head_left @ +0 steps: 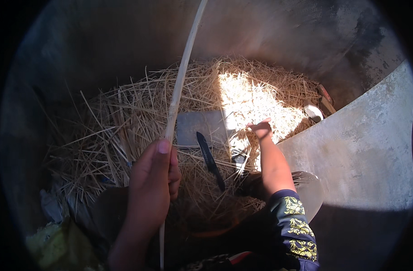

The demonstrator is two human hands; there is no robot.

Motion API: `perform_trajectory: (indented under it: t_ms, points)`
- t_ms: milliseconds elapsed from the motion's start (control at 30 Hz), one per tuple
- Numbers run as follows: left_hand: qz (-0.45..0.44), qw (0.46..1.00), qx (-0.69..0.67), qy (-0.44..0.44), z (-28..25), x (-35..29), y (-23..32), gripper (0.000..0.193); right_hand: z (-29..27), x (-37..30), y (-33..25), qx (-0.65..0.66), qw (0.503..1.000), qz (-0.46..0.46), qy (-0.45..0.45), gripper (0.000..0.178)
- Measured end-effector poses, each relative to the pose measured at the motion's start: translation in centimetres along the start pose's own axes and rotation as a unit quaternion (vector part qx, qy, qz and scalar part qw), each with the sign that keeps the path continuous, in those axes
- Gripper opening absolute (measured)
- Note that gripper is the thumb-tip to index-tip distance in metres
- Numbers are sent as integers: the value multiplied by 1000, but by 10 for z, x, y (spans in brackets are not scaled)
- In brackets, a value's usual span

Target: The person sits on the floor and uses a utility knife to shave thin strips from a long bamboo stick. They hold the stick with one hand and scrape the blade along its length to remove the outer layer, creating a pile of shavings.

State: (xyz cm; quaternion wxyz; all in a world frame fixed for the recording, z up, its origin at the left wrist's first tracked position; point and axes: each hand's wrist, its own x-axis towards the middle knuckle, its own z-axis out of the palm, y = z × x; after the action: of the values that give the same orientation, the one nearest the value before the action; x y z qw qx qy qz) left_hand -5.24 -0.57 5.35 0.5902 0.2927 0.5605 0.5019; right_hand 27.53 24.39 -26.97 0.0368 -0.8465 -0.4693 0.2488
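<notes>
My left hand (153,174) is closed round a long pale strip (181,77) that looks like split bamboo or wood. The strip rises past the top edge and its lower end hangs below my fist. My right hand (262,130) is stretched out over the sunlit shavings, fingers apart and holding nothing I can see. Between my hands lies a black knife (208,158), its tip pointing away from me. Just behind it, a flat grey slab (203,127) rests on the shavings.
Thin shavings and strips (138,104) heap up against a curved grey wall (138,36). On the right stands a pale concrete-like wall (351,140). A whitish rounded object (313,112) sits near the heap's right end, and a yellow-green cloth or bag (62,246) lies at lower left.
</notes>
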Motion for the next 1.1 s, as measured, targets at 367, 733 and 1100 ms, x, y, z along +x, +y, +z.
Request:
perform_trajectory:
  t_ms: [367,733,1100]
  points:
    - [-31,998,0,-56,15,-5,8,35,85,42,73,342,919,134,-142,41]
    - [0,999,-41,-16,-1,-4,0,34,-49,23,-71,391,920,-18,8,31]
    - [35,994,-49,-90,-9,-11,6,30,-285,29,-26,-67,990,-23,123,33]
